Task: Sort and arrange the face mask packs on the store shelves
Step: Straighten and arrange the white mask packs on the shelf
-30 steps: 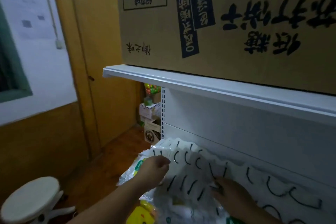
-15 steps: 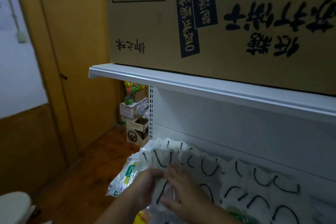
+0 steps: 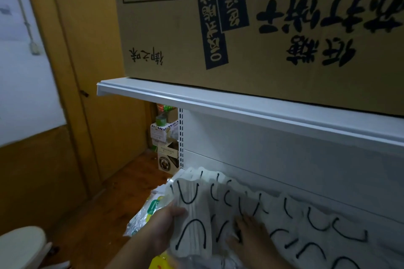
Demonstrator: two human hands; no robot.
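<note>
Head view shows a row of face mask packs [image 3: 273,214] standing on edge along the lower shelf, running from lower centre of the frame toward the lower right, against the white back panel [image 3: 284,150]. The packs are white with black ear loops visible; the wrapping cannot be made out clearly.

Handling, as judged: the packs appear light, thin and soft, likely to bend, fan out or topple sideways if not supported. Any film wrapping would be slippery, so single packs may slide out of a bundle. The sound place to grip is across the flat faces of a bundle, near mid-height, not by the loops.

Hands: the left hand [image 3: 162,228], at lower centre-left, grips the leftmost bundle [image 3: 192,220] of packs, thumb on its near face, the remaining fingers hidden behind it. The right hand [image 3: 249,239], at lower centre, lies with fingers extended and flat against the packs just to the right of that bundle, pressing them; it pinches nothing.

Position: the gripped bundle sits at the left end of the row, between the two hands; the remainder of the row extends right of the right hand, untouched. A green-printed plastic bag [image 3: 148,212] lies just left of the left hand. A cardboard carton [image 3: 262,28] occupies the upper shelf [image 3: 240,105].
</note>
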